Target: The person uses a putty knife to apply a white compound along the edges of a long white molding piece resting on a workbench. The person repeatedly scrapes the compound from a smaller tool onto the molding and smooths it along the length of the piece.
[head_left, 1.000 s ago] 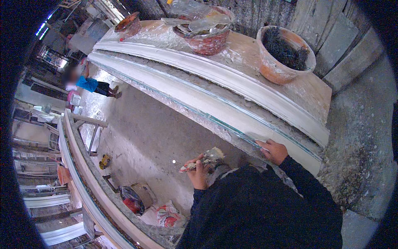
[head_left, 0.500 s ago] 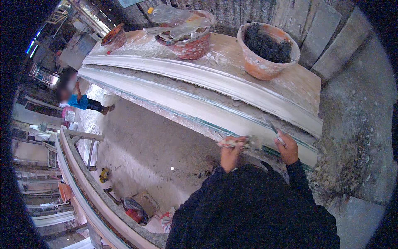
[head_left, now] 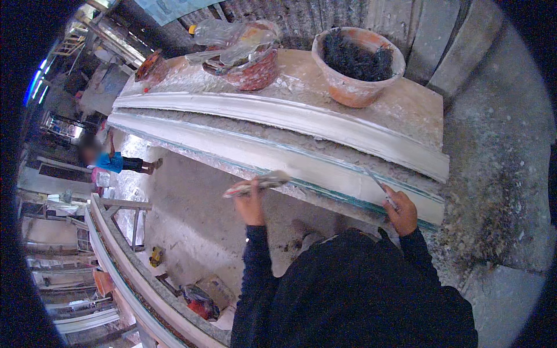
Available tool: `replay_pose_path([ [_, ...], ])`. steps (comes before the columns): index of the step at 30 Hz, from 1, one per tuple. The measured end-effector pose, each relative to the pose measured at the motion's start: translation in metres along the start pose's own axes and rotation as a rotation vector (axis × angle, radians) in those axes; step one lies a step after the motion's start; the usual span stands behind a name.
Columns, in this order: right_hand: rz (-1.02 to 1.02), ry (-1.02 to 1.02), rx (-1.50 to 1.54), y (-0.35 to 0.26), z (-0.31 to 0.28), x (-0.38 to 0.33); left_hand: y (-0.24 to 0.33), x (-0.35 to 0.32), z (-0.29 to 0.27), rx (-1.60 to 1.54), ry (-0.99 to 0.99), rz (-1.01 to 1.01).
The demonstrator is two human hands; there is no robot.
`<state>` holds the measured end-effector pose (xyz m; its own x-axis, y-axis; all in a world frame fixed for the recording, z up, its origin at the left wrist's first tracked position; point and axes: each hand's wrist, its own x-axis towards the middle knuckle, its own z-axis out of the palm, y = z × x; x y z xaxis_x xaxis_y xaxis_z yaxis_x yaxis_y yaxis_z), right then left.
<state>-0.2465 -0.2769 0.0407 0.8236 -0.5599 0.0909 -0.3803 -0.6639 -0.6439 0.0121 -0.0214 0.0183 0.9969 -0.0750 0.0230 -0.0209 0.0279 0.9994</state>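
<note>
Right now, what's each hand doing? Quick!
Left hand: closed on a plaster-caked brush.
Right hand: closed on a thin metal tool.

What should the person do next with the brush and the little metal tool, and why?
Probably bring the brush in the left hand down onto the white moulding. The brush sits at the moulding's near edge, while the right hand already rests a thin metal tool on the moulding, so that strip looks like the piece being finished.
</note>
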Motion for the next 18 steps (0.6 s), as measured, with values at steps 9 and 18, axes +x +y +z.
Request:
replay_pose_path([
  [9, -0.014, 0.036, -0.001, 0.004, -0.003, 0.014, -0.035, -0.085, 0.114, -0.138, -0.455, -0.505],
  [18, 0.139, 0.017, 0.000, 0.009, -0.017, 0.004, -0.026, 0.053, -0.017, 0.495, 0.052, 0.333],
])
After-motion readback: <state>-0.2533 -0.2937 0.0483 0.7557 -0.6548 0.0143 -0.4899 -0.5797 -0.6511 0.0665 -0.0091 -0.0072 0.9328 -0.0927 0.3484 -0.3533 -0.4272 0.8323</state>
